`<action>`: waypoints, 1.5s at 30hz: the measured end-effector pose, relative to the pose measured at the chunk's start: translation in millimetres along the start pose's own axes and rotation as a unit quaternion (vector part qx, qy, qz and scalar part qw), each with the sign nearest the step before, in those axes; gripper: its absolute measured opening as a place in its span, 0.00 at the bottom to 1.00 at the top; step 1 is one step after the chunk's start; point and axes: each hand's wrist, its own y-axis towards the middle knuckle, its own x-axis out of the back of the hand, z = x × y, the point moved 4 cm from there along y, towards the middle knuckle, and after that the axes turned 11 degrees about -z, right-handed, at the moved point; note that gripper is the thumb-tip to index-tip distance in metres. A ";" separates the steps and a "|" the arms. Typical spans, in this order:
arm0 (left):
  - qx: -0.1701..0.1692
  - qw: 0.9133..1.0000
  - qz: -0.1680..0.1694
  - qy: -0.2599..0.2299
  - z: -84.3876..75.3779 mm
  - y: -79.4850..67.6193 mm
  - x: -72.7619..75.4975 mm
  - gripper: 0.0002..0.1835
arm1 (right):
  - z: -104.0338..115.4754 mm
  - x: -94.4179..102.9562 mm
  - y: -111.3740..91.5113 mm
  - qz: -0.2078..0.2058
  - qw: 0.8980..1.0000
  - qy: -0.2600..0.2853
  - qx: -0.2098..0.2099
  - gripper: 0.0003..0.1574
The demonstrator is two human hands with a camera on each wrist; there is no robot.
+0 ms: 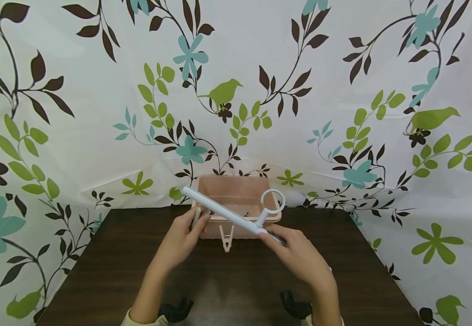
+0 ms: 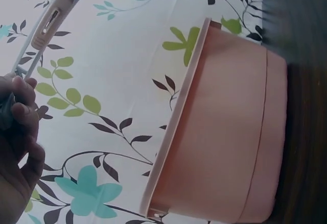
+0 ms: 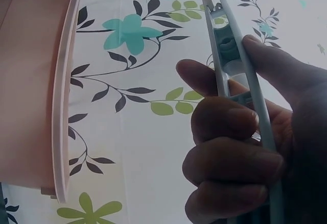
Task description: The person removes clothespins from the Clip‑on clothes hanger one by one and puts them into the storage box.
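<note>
A pale blue hanger bar (image 1: 223, 212) with a ring (image 1: 273, 201) slants above the table. My right hand (image 1: 298, 253) grips its lower right end; in the right wrist view the fingers (image 3: 232, 163) curl round the slotted bar (image 3: 237, 71). Between thumb and fingers my left hand (image 1: 183, 237) pinches a small grey-white piece (image 1: 196, 216) just below the bar's upper left part; its kind is unclear. A pale pink clothespin (image 1: 226, 239) shows below the bar, in front of a pink basin (image 1: 215, 231). The left wrist view shows a pale clip (image 2: 51, 22) at the bar.
The basin stands at the back of a dark wooden table (image 1: 109, 271), with small items in it too indistinct to name. A patterned cloth (image 1: 260, 149) hangs behind and at both sides. Black objects (image 1: 176, 310) sit beside the forearms at the front.
</note>
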 end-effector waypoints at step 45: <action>-0.078 0.958 -0.039 0.275 -0.5 0.3 10.5 0.20 | -10.2 11.7 0.0 -0.003 1.000 0.002 -0.014 0.20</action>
